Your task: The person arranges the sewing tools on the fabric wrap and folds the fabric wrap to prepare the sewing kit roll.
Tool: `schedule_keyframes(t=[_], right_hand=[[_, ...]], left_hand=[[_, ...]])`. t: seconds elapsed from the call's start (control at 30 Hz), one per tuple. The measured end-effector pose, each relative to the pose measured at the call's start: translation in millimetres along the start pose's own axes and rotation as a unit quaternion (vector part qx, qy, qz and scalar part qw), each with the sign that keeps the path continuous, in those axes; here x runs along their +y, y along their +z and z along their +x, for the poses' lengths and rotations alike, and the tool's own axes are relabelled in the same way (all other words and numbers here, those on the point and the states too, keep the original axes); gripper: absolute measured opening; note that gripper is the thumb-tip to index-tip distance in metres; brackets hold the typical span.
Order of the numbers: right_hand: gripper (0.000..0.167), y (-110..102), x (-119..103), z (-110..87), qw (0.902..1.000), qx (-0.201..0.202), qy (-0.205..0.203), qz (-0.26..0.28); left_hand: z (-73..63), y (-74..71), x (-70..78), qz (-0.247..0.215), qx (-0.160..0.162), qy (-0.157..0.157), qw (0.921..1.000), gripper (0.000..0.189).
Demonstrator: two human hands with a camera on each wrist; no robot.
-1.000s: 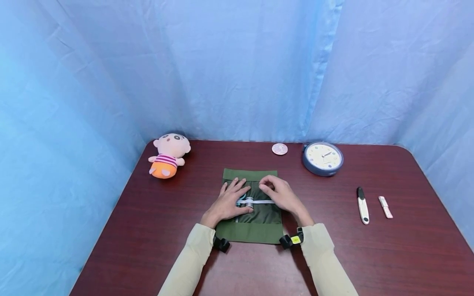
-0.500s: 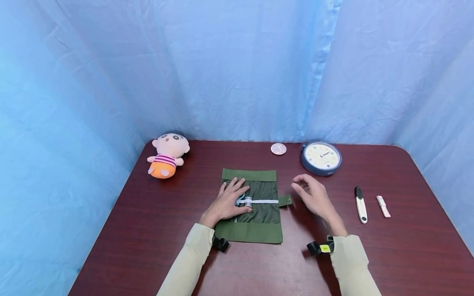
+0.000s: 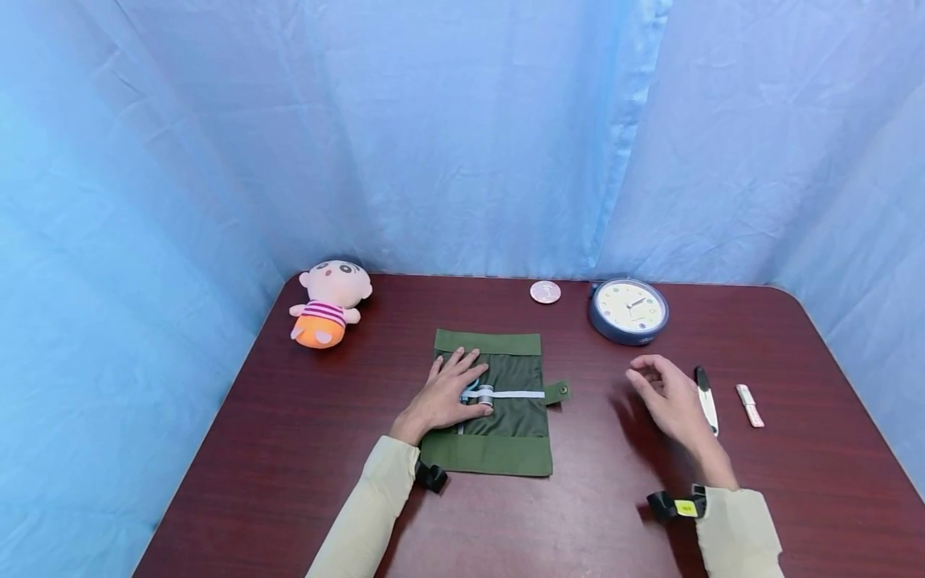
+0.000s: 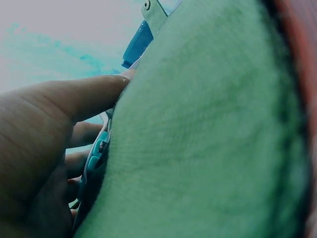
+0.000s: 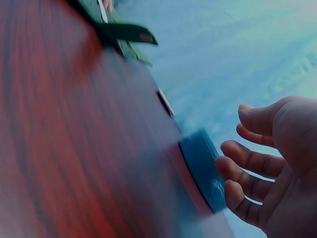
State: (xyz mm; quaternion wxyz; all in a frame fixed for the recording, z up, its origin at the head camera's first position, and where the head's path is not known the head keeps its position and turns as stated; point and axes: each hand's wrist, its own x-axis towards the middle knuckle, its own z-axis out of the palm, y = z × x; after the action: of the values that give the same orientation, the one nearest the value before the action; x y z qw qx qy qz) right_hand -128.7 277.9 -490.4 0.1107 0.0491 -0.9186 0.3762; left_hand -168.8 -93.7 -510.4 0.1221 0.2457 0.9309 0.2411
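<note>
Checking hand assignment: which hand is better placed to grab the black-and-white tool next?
Right, most likely. The right hand is empty and close to the black-and-white tool in the head view; the left hand rests on the green fabric case, farther off.

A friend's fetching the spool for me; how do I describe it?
On the dark red table, find the green case under the left hand. The spool lies by that thumb, crossed by the white band. Its grey cylinder shape distinguishes it from the light-blue item beside it.
</note>
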Motion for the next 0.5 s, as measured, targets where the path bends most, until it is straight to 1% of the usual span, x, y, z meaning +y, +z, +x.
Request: schedule_keyframes(t=[0.27,0.5], right_hand=[[0.025,-20.8,18.1,-14.0,0.9986,0.021,0.021,-0.043],[0.020,-34.4,31.5,-24.2,0.9973,0.044,0.013,-0.057]], left_hand=[[0.4,-1.2,1.0,0.009,-0.004,-0.004,0.9999,0.075],[-1.0,-1.5,1.8,0.005,-0.004,-0.001,1.0000,0.075]])
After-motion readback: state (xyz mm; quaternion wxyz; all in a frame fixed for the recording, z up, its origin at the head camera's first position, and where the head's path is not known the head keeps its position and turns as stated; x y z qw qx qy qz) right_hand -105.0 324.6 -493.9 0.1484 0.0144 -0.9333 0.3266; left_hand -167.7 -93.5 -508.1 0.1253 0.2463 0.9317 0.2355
